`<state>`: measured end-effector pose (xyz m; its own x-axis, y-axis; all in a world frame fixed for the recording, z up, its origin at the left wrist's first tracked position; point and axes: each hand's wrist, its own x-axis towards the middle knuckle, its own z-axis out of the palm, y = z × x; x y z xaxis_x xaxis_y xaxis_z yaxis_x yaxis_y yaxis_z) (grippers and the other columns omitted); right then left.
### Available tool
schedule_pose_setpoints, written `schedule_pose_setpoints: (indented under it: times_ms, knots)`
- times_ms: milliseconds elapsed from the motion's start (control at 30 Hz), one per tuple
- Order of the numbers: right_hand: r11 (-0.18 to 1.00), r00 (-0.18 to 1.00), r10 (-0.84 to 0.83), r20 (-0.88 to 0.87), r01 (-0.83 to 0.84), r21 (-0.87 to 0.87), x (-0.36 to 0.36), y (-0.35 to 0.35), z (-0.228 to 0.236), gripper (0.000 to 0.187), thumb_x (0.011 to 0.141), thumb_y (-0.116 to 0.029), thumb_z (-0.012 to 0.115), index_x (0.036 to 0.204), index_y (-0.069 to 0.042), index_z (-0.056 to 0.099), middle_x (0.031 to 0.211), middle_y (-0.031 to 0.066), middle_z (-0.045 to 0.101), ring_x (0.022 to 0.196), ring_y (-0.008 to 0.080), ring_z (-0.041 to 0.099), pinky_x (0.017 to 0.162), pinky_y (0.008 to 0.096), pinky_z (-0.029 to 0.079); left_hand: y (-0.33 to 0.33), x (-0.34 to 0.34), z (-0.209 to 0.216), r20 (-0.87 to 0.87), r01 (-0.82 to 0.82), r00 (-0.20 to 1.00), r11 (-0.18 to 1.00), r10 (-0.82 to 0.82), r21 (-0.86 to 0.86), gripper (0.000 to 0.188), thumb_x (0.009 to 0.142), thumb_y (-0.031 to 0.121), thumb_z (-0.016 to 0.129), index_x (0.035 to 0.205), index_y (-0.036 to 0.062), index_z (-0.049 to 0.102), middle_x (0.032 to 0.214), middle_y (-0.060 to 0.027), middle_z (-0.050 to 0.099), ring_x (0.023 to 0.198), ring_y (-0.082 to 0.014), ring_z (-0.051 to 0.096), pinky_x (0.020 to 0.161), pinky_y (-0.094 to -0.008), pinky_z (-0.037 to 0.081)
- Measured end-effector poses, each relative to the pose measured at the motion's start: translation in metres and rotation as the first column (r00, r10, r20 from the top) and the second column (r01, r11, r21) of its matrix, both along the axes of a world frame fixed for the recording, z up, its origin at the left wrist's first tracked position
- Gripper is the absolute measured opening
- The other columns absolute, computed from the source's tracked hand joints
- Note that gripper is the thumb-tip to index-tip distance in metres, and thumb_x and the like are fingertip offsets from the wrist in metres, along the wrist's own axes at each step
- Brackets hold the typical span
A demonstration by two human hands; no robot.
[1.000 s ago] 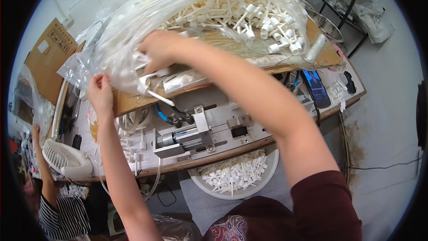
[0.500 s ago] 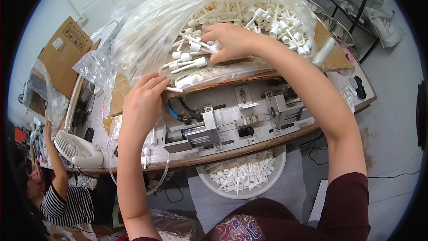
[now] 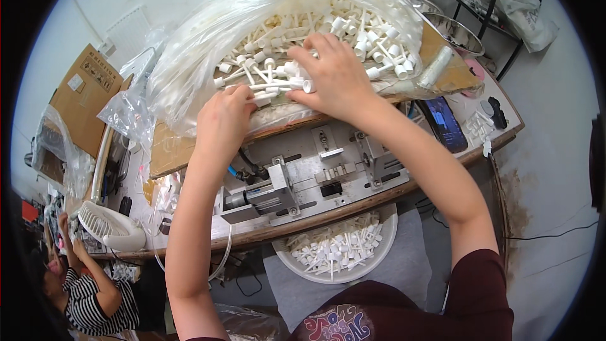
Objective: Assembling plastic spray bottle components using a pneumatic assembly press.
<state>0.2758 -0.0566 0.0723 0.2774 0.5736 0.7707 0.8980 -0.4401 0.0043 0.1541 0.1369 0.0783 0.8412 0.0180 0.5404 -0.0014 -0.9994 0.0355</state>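
Note:
A large heap of white caps with thin stems [image 3: 271, 41] lies in a clear plastic bag [image 3: 189, 57] on cardboard above the bench. My left hand [image 3: 224, 120] is at the heap's front edge, its fingers pinched on a white capped stick [image 3: 260, 97]. My right hand [image 3: 338, 79] curls over the heap, thumb and fingers closing around another capped stick [image 3: 307, 86]. The two hands nearly meet, with several stems lying between them. My right palm and some of the pieces under it are hidden.
A metal clamping fixture [image 3: 328, 173] sits on the bench in front of the cardboard. Below it a round white basin [image 3: 388, 240] holds more capped sticks. A phone [image 3: 444, 123] lies at the right, a white fan [image 3: 110, 226] at the left. A person in stripes [image 3: 95, 303] works at far left.
My left hand has moved up and right to the heap's edge. My right hand has shifted slightly right and down, closer to the left. The phone has come into view.

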Motion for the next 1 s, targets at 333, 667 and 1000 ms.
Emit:
schedule_pose_setpoints:
  times_ms: [333,667,1000]
  knots:
    - [0.992,0.999,-0.006,-0.051,0.012,0.129,-0.007,-0.017,-0.01,0.038,0.073,-0.017,0.082,0.105,-0.009,0.062,0.092,0.0058,0.063,0.082,0.0234,0.068,0.066,0.0352,0.056,-0.018,0.032,-0.005,0.171,0.081,0.982,0.997,-0.08,0.0,0.013,0.085,0.021,0.071,0.088,0.0085,0.074,0.096,-0.0053,0.073,0.085,-0.0291,0.069,0.074,-0.0401,0.054]
    - [0.988,1.0,0.019,-0.02,-0.016,0.156,-0.004,-0.016,-0.007,0.017,0.08,-0.005,0.069,0.096,-0.003,0.065,0.092,0.0095,0.064,0.082,0.0278,0.068,0.067,0.0363,0.056,-0.019,-0.011,0.015,0.228,0.027,0.973,0.955,0.043,-0.295,0.015,0.091,0.016,0.071,0.1,0.0037,0.073,0.093,-0.0043,0.073,0.07,-0.0193,0.067,0.062,-0.0337,0.051]
    - [0.915,0.993,0.107,-0.054,-0.077,0.396,-0.017,-0.053,0.013,0.026,0.081,0.001,0.074,0.106,-0.006,0.07,0.097,0.0068,0.064,0.073,0.0205,0.066,0.067,0.0318,0.057,-0.08,-0.085,0.005,0.284,0.29,0.955,0.483,-0.088,-0.826,0.018,0.083,0.0,0.078,0.1,-0.0008,0.075,0.113,-0.0079,0.062,0.075,-0.0053,0.062,0.06,-0.0168,0.051]
